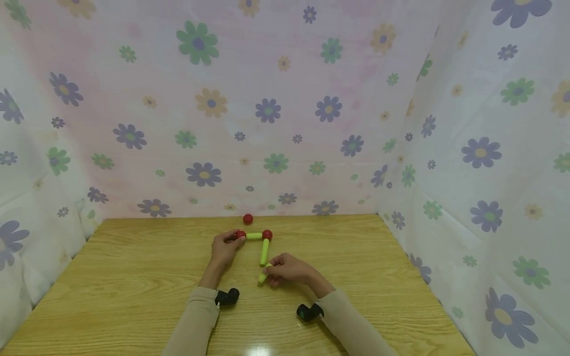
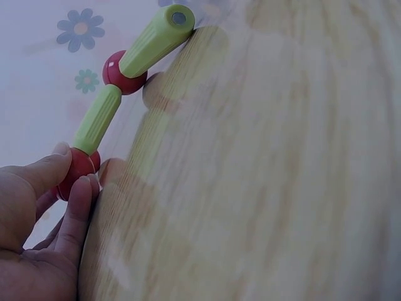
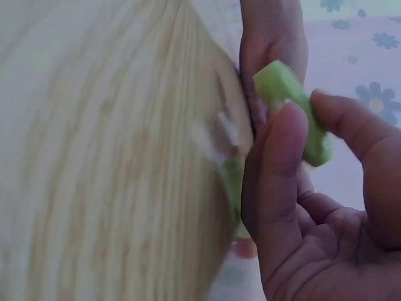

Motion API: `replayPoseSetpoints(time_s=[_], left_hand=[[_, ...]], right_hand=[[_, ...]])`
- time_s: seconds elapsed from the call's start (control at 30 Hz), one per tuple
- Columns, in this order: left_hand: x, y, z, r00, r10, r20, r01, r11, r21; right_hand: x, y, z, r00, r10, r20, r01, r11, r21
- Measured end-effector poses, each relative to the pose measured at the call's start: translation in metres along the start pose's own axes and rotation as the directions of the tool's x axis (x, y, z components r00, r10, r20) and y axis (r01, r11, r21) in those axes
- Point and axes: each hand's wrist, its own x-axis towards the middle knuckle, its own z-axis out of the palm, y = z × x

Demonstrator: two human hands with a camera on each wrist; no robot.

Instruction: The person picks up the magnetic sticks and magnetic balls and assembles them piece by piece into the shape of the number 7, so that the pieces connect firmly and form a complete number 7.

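Observation:
My left hand (image 1: 224, 249) pinches a red ball (image 2: 76, 174) between thumb and fingers. From that ball a lime-green magnetic rod (image 2: 99, 119) runs to a second red ball (image 1: 267, 235). Another green rod (image 1: 264, 252) joins this corner ball and points toward me; a grey metal disc shows in its free end in the left wrist view. Close to that end, my right hand (image 1: 290, 269) holds a separate green rod (image 3: 293, 113) between thumb and fingertips, tilted. The right wrist view blurs the joined pieces behind it.
A loose red ball (image 1: 248, 219) sits at the far edge of the wooden table (image 1: 133, 291), behind the joined pieces. Flower-printed cloth (image 1: 285, 123) hangs behind the table and along both sides. Each wrist carries a black camera mount (image 1: 228, 296).

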Motion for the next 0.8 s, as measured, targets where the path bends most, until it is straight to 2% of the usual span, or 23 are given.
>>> replayPoseSetpoints(time_s=[0.23, 0.53, 0.8], left_hand=[[0.0, 0.001, -0.001, 1.0, 0.0, -0.004, 0.0, 1.0, 0.008], [0.0, -0.001, 0.0, 1.0, 0.003, -0.001, -0.003, 0.999, 0.033], [0.005, -0.004, 0.001, 1.0, -0.004, -0.012, 0.005, 0.999, 0.04]], right_hand=[[-0.005, -0.006, 0.003, 1.0, 0.007, 0.003, -0.007, 0.999, 0.043], [-0.01, -0.005, 0.001, 1.0, 0.009, 0.007, -0.009, 1.0, 0.013], [-0.012, -0.007, 0.003, 1.0, 0.009, 0.021, -0.01, 0.999, 0.04]])
